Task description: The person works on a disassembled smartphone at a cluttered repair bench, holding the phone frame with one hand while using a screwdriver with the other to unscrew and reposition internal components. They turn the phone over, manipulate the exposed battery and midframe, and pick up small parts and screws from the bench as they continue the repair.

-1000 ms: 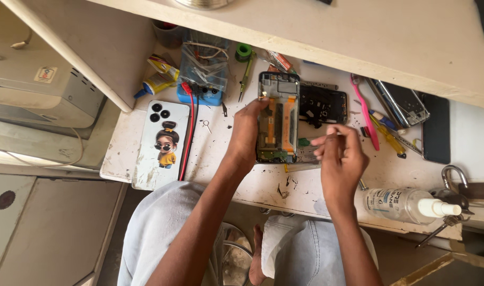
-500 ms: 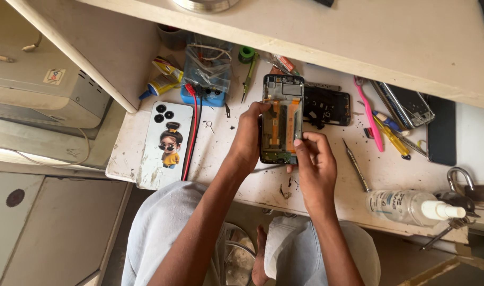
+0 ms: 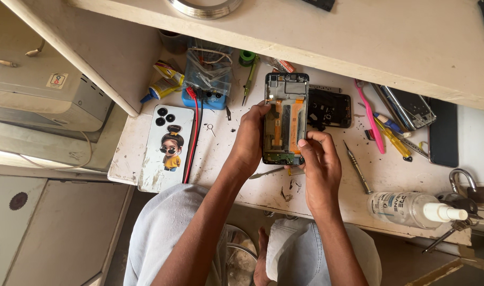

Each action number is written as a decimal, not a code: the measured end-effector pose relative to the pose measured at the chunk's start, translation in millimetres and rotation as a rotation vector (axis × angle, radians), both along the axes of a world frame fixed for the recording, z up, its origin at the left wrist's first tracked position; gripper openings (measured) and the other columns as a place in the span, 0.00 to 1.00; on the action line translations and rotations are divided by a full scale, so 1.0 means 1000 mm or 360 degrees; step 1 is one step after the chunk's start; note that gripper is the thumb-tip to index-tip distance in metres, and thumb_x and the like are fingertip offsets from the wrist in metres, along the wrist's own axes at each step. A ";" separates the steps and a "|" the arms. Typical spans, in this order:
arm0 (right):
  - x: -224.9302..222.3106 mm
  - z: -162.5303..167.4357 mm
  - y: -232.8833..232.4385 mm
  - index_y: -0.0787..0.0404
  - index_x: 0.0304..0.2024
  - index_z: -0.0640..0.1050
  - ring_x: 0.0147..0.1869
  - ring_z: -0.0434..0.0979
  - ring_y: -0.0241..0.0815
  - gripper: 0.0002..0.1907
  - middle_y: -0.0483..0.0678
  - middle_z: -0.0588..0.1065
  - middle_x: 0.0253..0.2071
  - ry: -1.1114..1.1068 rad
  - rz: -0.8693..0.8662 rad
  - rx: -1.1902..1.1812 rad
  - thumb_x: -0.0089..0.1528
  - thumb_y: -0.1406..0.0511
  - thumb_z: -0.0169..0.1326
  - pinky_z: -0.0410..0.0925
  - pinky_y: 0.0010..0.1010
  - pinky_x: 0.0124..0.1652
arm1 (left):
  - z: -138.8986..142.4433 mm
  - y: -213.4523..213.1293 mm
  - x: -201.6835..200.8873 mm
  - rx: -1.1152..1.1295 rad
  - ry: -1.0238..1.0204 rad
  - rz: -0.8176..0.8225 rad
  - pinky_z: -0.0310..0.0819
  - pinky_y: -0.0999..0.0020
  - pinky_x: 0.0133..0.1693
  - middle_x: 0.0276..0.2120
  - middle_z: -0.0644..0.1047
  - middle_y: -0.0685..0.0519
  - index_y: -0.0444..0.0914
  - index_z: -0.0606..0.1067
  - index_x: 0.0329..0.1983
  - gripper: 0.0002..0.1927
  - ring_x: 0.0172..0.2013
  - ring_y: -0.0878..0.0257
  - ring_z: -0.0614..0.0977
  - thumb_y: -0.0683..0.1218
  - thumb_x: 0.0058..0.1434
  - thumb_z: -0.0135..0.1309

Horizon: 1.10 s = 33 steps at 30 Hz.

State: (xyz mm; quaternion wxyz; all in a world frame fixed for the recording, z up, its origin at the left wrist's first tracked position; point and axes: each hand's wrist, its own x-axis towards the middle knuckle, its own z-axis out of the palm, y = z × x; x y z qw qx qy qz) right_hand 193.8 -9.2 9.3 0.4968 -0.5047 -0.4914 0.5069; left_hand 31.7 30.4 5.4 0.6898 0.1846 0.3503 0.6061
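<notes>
Looking down from the head camera, the left hand (image 3: 251,139) is curled around the left edge of an opened phone body (image 3: 285,117), thumb up along its side, holding it flat just above the white surface (image 3: 226,159); the right hand (image 3: 317,159) is closed loosely at the phone's lower right corner, its fingertips (image 3: 304,143) pressed on the bottom edge near the small green board, and whether it pinches a tool there cannot be told; the phone shows orange flex strips and a bare frame, its top end pointing away from both hands. Just beyond the right hand lies a black phone part (image 3: 330,108), touching or nearly touching the held phone; further right of that hand lie a pink pry tool (image 3: 370,116), a yellow-handled screwdriver (image 3: 394,139) and a thin metal screwdriver (image 3: 357,168); near the wrist on the right stands a clear spray bottle (image 3: 411,207) on its side. Left of the left hand lie red and black wires (image 3: 191,139) and a phone back cover with a cartoon figure (image 3: 167,145); beyond it sits a blue box of parts (image 3: 209,74); a green-handled tool (image 3: 249,79) lies beside that box.
</notes>
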 end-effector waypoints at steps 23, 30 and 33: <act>0.005 0.009 0.004 0.61 0.50 0.74 0.42 0.72 0.28 0.10 0.41 0.74 0.40 0.0035 -0.0099 -0.0001 0.68 0.64 0.54 0.72 0.26 0.33 | 0.009 -0.010 0.003 0.0428 0.0489 -0.0036 0.76 0.69 0.47 0.44 0.81 0.48 0.26 0.72 0.61 0.22 0.42 0.67 0.80 0.48 0.72 0.48; 0.006 0.011 0.003 0.62 0.55 0.74 0.40 0.72 0.29 0.13 0.44 0.75 0.40 -0.0287 -0.0158 0.0105 0.71 0.63 0.53 0.69 0.24 0.36 | 0.008 -0.008 0.002 0.0293 0.0038 -0.0184 0.79 0.63 0.48 0.47 0.80 0.45 0.26 0.69 0.63 0.22 0.45 0.61 0.82 0.47 0.73 0.44; 0.003 0.017 0.003 0.63 0.57 0.70 0.39 0.75 0.30 0.14 0.46 0.77 0.42 0.0035 0.0025 0.0133 0.70 0.64 0.50 0.74 0.27 0.34 | 0.013 -0.010 0.002 0.0296 0.0094 -0.0160 0.81 0.59 0.49 0.49 0.79 0.45 0.29 0.68 0.65 0.23 0.47 0.60 0.82 0.48 0.74 0.45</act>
